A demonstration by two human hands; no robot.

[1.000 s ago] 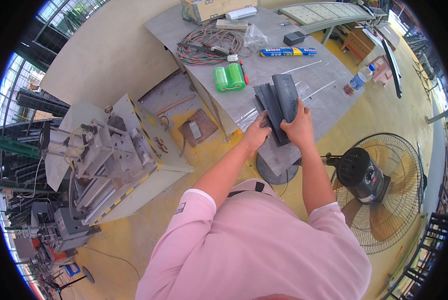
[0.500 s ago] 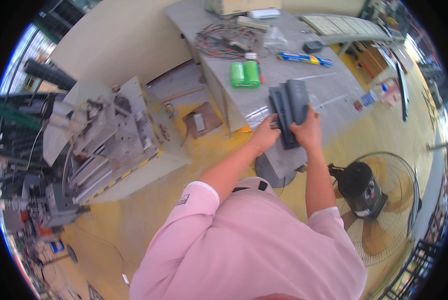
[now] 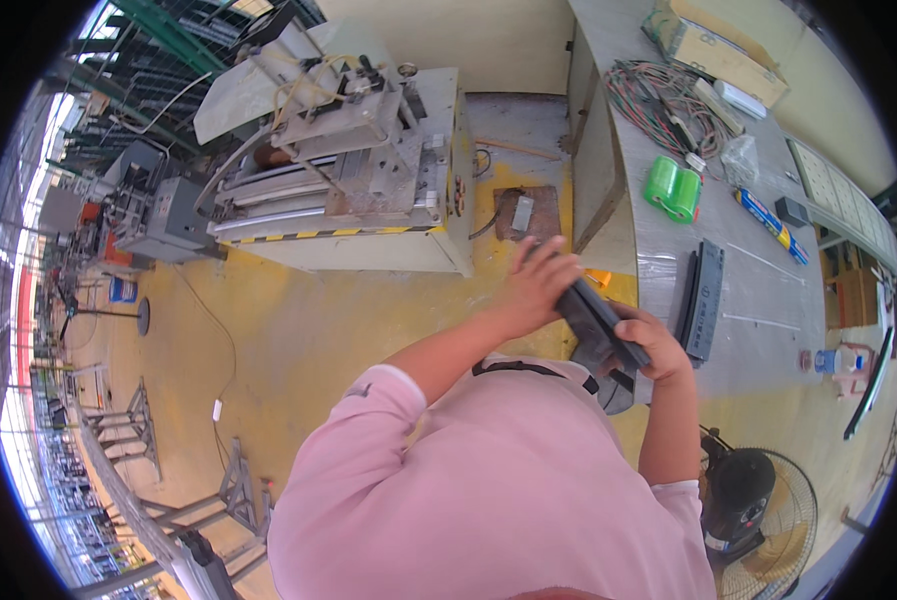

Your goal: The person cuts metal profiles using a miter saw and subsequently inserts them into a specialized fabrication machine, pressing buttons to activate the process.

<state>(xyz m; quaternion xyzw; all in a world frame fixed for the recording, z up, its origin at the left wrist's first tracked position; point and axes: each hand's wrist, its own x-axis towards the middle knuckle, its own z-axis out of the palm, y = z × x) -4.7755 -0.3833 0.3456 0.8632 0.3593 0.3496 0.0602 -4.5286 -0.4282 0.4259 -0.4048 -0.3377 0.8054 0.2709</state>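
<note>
Between my two hands, in front of my waist, I hold a long dark grey moulded piece (image 3: 601, 322) at a slant. My left hand (image 3: 540, 288) grips its upper end, the fingers slightly blurred. Around its lower end my right hand (image 3: 654, 342) is closed, thumb on top. A similar long dark grey piece (image 3: 705, 300) lies on the grey table (image 3: 758, 355), just to the right of my right hand. Behind the hands, part of a dark round seat (image 3: 616, 398) shows at the table's near corner.
Green rolls (image 3: 672, 188), a blue tube-shaped pack (image 3: 771, 226), a small black block (image 3: 792, 211), tangled cables (image 3: 658, 105) and a cardboard box (image 3: 713, 50) lie farther back on the table. A machine (image 3: 348, 180) stands at the left, a fan (image 3: 753, 510) at the lower right.
My body has turned left, away from the table. One dark grey piece now lies on the tabletop; the other has come off the table edge in both hands, tilted.
</note>
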